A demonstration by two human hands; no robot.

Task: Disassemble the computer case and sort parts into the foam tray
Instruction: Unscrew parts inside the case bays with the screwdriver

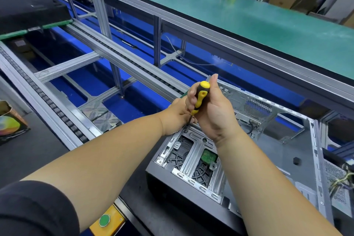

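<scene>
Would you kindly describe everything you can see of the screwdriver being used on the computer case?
The screwdriver has a chunky yellow-and-black handle, seemingly plastic with rubbery grip zones, and a thin dark metal shaft. It stands nearly upright, leaning slightly, tip down at a screw on the metal drive bracket in the open computer case. The right hand grips the handle, thumb raised beside its rounded top. The left hand holds around the lower shaft, hiding part of it.

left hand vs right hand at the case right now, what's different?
The right hand is wrapped round the screwdriver handle, up high; the left hand sits lower, fingers at the shaft near the tip. The right hand shows fully; the left hand is partly hidden behind it. Both are over the case corner.
</scene>
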